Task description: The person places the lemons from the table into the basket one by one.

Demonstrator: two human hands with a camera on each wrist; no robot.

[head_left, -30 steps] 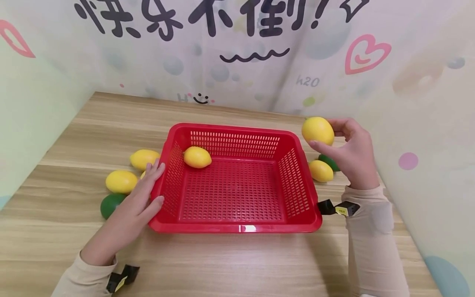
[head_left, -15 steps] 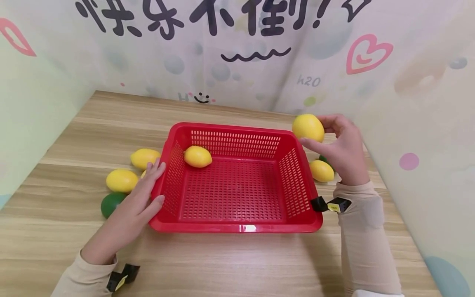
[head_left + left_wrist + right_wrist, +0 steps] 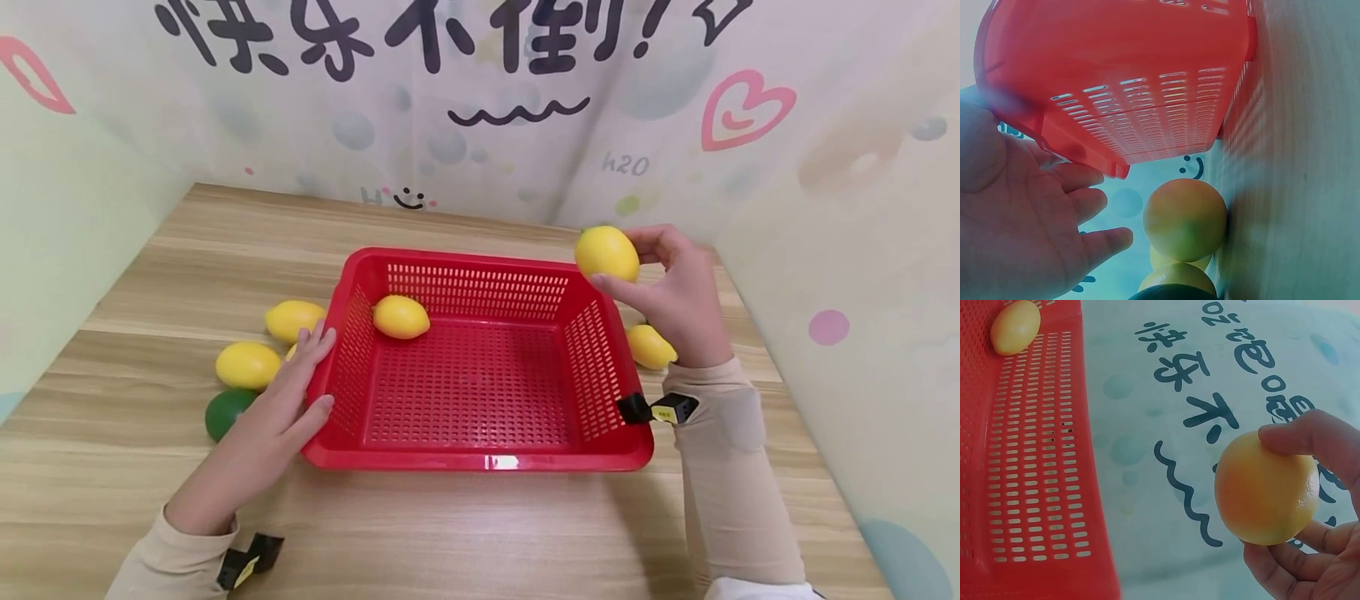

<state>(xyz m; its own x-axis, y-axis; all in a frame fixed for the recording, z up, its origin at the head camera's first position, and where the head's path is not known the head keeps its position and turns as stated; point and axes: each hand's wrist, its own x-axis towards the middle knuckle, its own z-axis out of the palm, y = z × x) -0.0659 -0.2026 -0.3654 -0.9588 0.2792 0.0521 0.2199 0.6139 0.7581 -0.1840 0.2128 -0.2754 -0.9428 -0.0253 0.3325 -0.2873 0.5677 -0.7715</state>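
My right hand (image 3: 678,292) grips a yellow lemon (image 3: 608,253) between thumb and fingers, over the far right corner of a red plastic basket (image 3: 480,461). The right wrist view shows the held lemon (image 3: 1266,487) beside the basket's slotted wall (image 3: 1094,506). My left hand (image 3: 281,417) rests on the basket's left rim with its fingers extended; in the left wrist view its palm (image 3: 1016,212) faces the basket's outer side (image 3: 1116,56). A second lemon (image 3: 401,317) lies inside the basket, in the far left corner.
Left of the basket lie several lemons (image 3: 247,365) and a dark green fruit (image 3: 227,414), partly behind my left hand. Another lemon (image 3: 650,347) sits right of the basket under my right hand. A printed wall sheet (image 3: 480,150) backs the wooden table (image 3: 480,533).
My right hand has moved left and slightly up with the lemon, from outside the basket's right side to its far right corner. The left hand, the basket and the lemon inside stay put.
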